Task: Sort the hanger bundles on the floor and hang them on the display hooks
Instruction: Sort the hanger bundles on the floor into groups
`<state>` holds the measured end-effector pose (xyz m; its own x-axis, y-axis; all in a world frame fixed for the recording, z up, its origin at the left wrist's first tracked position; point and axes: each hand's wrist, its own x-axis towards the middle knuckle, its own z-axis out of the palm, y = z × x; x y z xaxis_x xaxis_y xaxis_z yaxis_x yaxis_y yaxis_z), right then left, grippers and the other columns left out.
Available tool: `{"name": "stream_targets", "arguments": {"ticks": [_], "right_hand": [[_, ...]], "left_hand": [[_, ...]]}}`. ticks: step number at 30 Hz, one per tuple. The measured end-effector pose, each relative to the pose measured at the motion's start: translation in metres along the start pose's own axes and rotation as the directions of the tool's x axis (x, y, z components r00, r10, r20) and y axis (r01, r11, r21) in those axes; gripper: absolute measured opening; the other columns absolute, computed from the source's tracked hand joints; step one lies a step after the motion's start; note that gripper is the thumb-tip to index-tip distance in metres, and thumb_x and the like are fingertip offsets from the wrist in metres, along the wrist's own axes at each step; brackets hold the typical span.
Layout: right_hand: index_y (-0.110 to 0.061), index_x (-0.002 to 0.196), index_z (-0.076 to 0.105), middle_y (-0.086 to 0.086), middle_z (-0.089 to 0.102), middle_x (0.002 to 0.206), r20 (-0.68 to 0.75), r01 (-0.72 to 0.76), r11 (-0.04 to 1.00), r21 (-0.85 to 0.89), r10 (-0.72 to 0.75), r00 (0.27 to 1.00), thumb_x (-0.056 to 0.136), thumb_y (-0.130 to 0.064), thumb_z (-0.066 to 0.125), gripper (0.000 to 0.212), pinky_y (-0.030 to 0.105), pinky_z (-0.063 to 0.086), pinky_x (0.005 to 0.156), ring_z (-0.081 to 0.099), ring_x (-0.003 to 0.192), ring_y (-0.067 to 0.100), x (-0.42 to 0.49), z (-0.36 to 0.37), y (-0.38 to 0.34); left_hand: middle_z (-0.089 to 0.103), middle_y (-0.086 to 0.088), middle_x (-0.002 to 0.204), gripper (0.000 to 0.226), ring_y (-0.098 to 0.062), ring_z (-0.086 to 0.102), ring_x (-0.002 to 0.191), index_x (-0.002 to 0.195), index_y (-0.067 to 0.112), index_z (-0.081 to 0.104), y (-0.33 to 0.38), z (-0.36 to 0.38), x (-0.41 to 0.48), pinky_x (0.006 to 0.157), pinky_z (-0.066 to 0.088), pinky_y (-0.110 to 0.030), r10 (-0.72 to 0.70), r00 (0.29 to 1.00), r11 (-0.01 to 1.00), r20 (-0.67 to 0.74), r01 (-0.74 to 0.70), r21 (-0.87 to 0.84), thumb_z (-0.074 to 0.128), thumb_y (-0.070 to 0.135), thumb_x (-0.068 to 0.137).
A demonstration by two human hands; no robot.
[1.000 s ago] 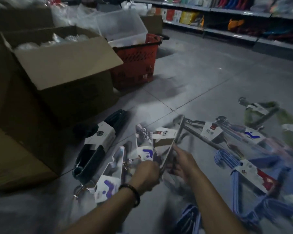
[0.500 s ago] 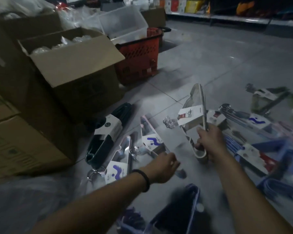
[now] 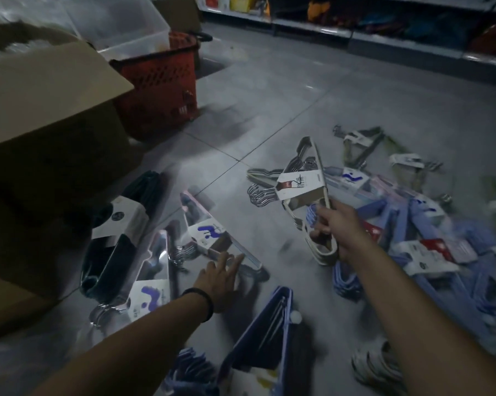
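From the head camera, the right hand (image 3: 335, 232) is gripping a cream hanger bundle (image 3: 321, 257) near its lower corner. Its fingers are curling round the stacked bars, and it is holding the bundle tilted above the floor (image 3: 269, 95), just right of centre. The bundle's paper sleeve (image 3: 301, 181) is facing the camera, and its metal hooks (image 3: 259, 195) are pointing towards 9 o'clock.

The left hand (image 3: 218, 277) is hovering low at about 7 o'clock from centre, fingers straight and spread, holding nothing. Its fingertips (image 3: 239, 258) are lying over the near edge of a pink hanger bundle (image 3: 209, 232) on the floor, though I cannot tell whether they are pressing on it. A black wristband (image 3: 202, 304) is circling that wrist.

A second pink bundle (image 3: 152, 281) is lying just beside the first at 8 o'clock. A dark green bundle (image 3: 121, 241) is lying next to it, near the foot of the cardboard box (image 3: 49, 95) that is filling the 9 to 10 o'clock side. A heap of blue bundles (image 3: 412, 238) is spreading across 3 to 4 o'clock, behind the right hand, with an olive bundle (image 3: 361, 144) lying beyond it at 2 o'clock. A navy bundle (image 3: 266, 324) is lying at 6 o'clock between the forearms.

A red basket (image 3: 161, 90) is standing at 11 o'clock with a clear bin (image 3: 121, 21) behind it, and stocked shelves (image 3: 384, 27) are running along 1 o'clock.
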<state>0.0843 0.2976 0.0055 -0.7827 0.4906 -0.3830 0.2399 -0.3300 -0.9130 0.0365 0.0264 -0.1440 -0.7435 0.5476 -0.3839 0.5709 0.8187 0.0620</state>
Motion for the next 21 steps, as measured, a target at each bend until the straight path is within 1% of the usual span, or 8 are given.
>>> {"name": "stream_targets", "arguments": {"ticks": [2,6,12,16,18,19,20,21], "right_hand": [[-0.012,0.106,0.063,-0.003,0.037,0.055,-0.003,-0.004,1.0,0.024,0.004,1.0,0.109,-0.008,0.051,0.013,0.022,0.043,0.044,0.029,0.038,0.006,0.001,0.004,0.004],[-0.016,0.094,0.058,-0.004,0.036,0.053,0.041,-0.054,0.997,0.062,0.052,0.998,0.111,-0.01,0.047,0.021,0.025,0.045,0.051,0.028,0.039,0.007,0.007,0.016,0.018],[-0.016,0.096,0.056,-0.004,0.032,0.055,0.14,-0.118,0.981,0.152,0.097,0.985,0.111,-0.01,0.044,0.02,0.024,0.047,0.046,0.027,0.039,0.008,0.017,0.042,0.032],[-0.017,0.082,0.045,-0.003,0.03,0.056,0.221,-0.171,0.936,0.307,0.105,0.97,0.112,-0.012,0.043,0.03,0.021,0.041,0.039,0.027,0.037,0.006,0.012,0.053,0.037],[-0.018,0.083,0.046,-0.004,0.032,0.054,0.275,-0.241,0.916,0.32,0.154,0.949,0.112,-0.018,0.044,0.03,0.02,0.038,0.035,0.029,0.038,0.006,0.012,0.054,0.043],[-0.017,0.086,0.048,-0.005,0.034,0.054,0.306,-0.29,0.898,0.332,0.188,0.933,0.112,-0.021,0.045,0.027,0.02,0.037,0.035,0.03,0.039,0.006,0.013,0.055,0.045],[-0.017,0.089,0.049,-0.006,0.035,0.054,0.346,-0.348,0.873,0.341,0.227,0.91,0.112,-0.025,0.046,0.025,0.019,0.037,0.037,0.032,0.04,0.006,0.013,0.055,0.047],[-0.017,0.089,0.05,-0.007,0.038,0.054,0.381,-0.391,0.867,0.309,0.264,0.886,0.111,-0.03,0.045,0.026,0.019,0.038,0.04,0.035,0.043,0.006,0.011,0.056,0.049]], "left_hand": [[0.002,-0.014,0.171,0.082,-0.045,0.026,0.15,0.166,0.039,0.005,0.0,0.0,0.001,0.113,0.041,-0.057,-0.009,1.0,1.0,0.017,0.008,0.028,0.053,0.048,0.101],[0.027,-0.013,0.158,0.054,-0.042,0.026,0.149,0.15,0.034,0.04,0.005,-0.017,0.006,0.114,0.038,-0.056,-0.012,0.998,0.999,-0.065,0.015,0.049,0.055,0.039,0.098],[0.04,-0.006,0.161,0.049,-0.039,0.038,0.141,0.14,0.033,0.059,-0.016,-0.023,-0.015,0.112,0.034,-0.055,-0.154,0.981,0.972,0.115,0.13,0.196,0.058,0.046,0.093],[0.061,-0.004,0.143,0.063,-0.035,0.056,0.132,0.142,0.031,0.055,-0.028,-0.033,-0.026,0.11,0.039,-0.051,-0.283,0.933,0.957,0.22,0.26,0.129,0.069,0.042,0.082],[0.067,-0.012,0.135,0.051,-0.034,0.065,0.122,0.136,0.014,0.063,-0.031,-0.048,-0.019,0.101,0.048,-0.042,-0.291,0.939,0.931,0.184,0.322,-0.171,0.052,0.042,0.094],[0.071,-0.014,0.126,0.055,-0.034,0.069,0.111,0.127,0.01,0.068,-0.031,-0.058,-0.016,0.088,0.051,-0.037,-0.266,0.951,0.837,0.155,0.308,-0.452,0.047,0.05,0.095],[0.072,-0.014,0.118,0.062,-0.033,0.071,0.098,0.118,0.012,0.069,-0.027,-0.068,-0.013,0.076,0.051,-0.034,-0.249,0.96,0.623,0.128,0.26,-0.737,0.044,0.062,0.092],[0.07,-0.012,0.117,0.07,-0.029,0.07,0.093,0.118,0.014,0.067,-0.022,-0.077,-0.009,0.073,0.052,-0.033,-0.226,0.965,0.297,0.134,0.199,-0.934,0.045,0.074,0.09]]}}
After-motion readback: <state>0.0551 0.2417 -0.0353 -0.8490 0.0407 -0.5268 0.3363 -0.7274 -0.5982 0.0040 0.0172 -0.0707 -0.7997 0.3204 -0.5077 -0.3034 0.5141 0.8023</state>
